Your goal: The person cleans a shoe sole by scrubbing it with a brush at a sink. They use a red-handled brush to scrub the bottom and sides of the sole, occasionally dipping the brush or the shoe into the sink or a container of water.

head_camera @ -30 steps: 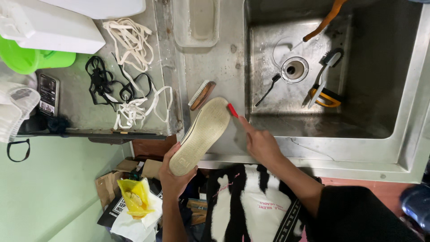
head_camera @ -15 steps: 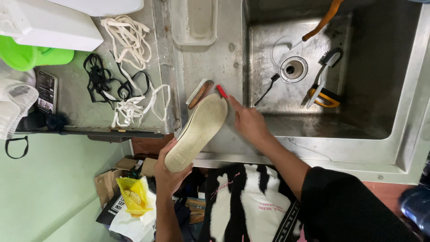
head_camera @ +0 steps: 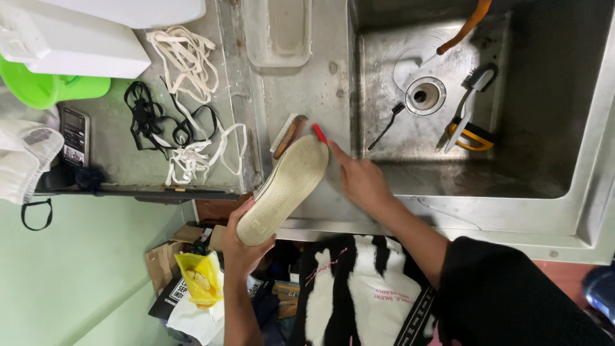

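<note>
My left hand [head_camera: 242, 242] grips the heel end of a shoe [head_camera: 282, 189], turned sole-up so its pale cream sole faces the camera. The toe points up toward the steel counter. My right hand [head_camera: 362, 181] holds a small red-handled tool [head_camera: 319, 133], likely a toothbrush, against the right edge of the sole near the toe. Its head is hidden behind the shoe. A wooden scrub brush [head_camera: 289, 134] lies on the counter just above the toe.
A steel sink [head_camera: 544, 109] on the right holds a black brush [head_camera: 387, 126], a white-handled brush [head_camera: 471, 96] and an orange-handled tool [head_camera: 462, 29]. White laces [head_camera: 186, 57] and black laces [head_camera: 150, 118] lie at left, by a phone [head_camera: 75, 136] and green basin [head_camera: 45, 90].
The shoe has been lifted up and to the left, toward the counter. My right hand with the red tool has followed from the sole's middle edge up to the toe.
</note>
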